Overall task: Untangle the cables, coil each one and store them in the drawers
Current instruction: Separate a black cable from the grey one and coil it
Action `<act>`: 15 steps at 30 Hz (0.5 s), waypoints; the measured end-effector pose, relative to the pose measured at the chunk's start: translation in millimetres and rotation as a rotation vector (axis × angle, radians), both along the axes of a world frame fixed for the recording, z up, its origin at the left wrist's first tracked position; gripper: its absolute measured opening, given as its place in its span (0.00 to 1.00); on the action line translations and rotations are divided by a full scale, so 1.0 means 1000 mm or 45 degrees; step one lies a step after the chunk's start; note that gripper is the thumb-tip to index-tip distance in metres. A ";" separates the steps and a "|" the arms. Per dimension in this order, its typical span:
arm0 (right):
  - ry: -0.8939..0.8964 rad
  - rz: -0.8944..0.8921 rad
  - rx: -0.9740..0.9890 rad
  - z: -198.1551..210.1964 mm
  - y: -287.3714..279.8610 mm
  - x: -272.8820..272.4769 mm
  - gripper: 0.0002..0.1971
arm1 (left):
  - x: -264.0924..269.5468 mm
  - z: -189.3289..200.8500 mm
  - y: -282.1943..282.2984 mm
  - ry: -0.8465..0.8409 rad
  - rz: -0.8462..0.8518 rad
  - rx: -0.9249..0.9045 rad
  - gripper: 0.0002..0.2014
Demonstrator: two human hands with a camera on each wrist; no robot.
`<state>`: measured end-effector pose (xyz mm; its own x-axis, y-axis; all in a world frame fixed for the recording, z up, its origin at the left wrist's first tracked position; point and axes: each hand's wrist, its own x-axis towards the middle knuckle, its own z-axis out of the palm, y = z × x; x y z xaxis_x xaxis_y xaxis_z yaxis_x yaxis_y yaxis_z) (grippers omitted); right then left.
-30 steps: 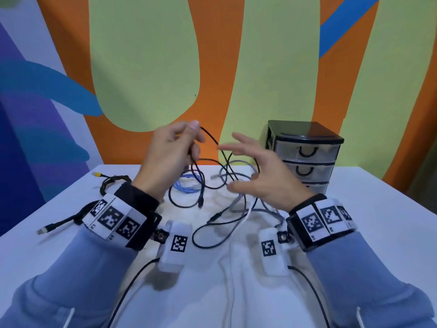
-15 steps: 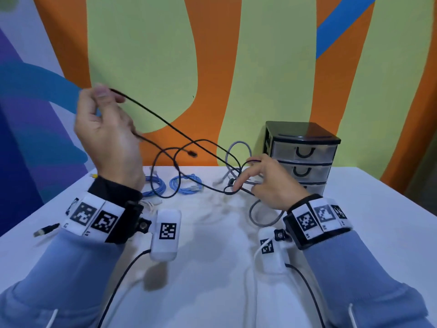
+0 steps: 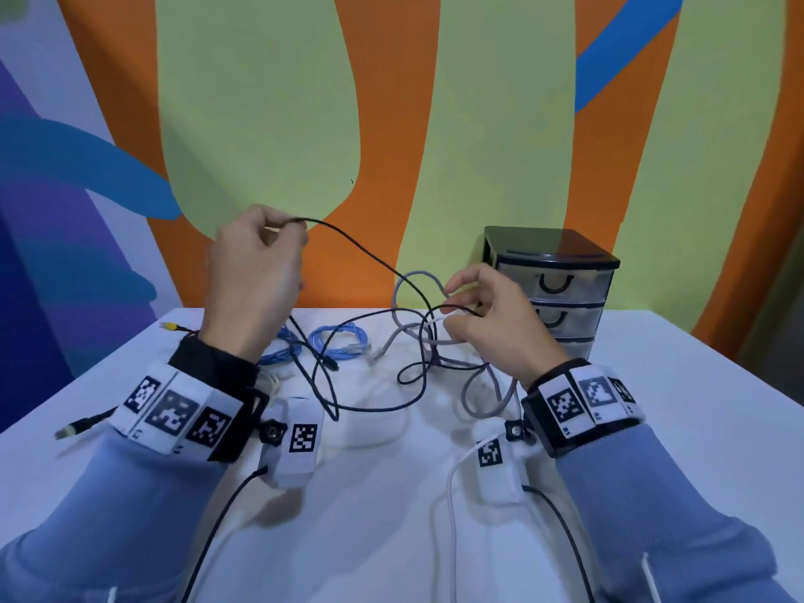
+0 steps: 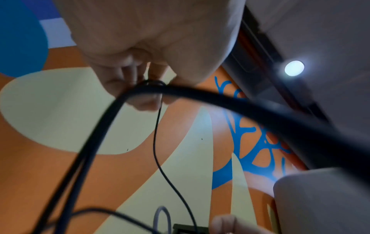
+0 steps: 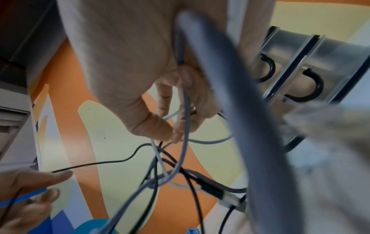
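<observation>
My left hand point(image 3: 278, 237) is raised above the table and pinches a thin black cable point(image 3: 361, 250) between thumb and fingers; the left wrist view shows the same black cable point(image 4: 158, 142) hanging from the fingertips. The cable runs down to my right hand point(image 3: 457, 315), which grips a tangle of grey cable point(image 3: 413, 289) and black cable in front of the drawers point(image 3: 561, 293). In the right wrist view the grey cable point(image 5: 184, 126) passes between thumb and fingers. A coiled blue cable point(image 3: 339, 341) lies on the table point(image 3: 696, 406) behind the tangle.
A black three-drawer unit stands at the back right, all drawers closed. A black cable with a yellow plug point(image 3: 169, 326) lies at the far left, another black plug end point(image 3: 74, 428) near the left edge. A painted wall rises just behind the table.
My left hand has come back right and lower from its high left position, still pinching the black cable. My right hand stays by the drawers, gripping the tangle.
</observation>
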<state>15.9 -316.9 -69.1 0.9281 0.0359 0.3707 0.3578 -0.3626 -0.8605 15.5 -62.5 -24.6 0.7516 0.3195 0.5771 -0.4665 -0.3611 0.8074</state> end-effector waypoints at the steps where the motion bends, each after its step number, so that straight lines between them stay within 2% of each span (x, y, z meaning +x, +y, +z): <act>1: -0.023 -0.032 -0.017 0.000 0.000 0.001 0.14 | -0.002 -0.001 -0.001 0.017 0.047 0.127 0.08; 3: -0.092 -0.079 -0.052 -0.001 0.001 0.002 0.10 | -0.004 -0.003 -0.004 0.025 0.114 0.335 0.15; 6: -0.163 -0.105 -0.109 -0.002 0.002 0.003 0.06 | -0.010 -0.003 -0.012 -0.091 0.034 0.502 0.22; 9: -0.235 -0.014 -0.083 0.001 0.004 -0.001 0.07 | -0.009 -0.009 -0.020 -0.142 -0.130 0.855 0.22; 12: -0.314 0.096 -0.056 0.005 0.006 -0.006 0.08 | -0.009 -0.019 -0.029 -0.052 -0.314 1.192 0.23; 13: -0.355 0.127 -0.048 0.006 0.007 -0.008 0.08 | -0.010 -0.022 -0.031 -0.006 -0.369 1.246 0.21; 15: -0.445 0.169 -0.058 0.006 0.008 -0.010 0.08 | -0.011 -0.023 -0.033 0.060 -0.463 1.186 0.12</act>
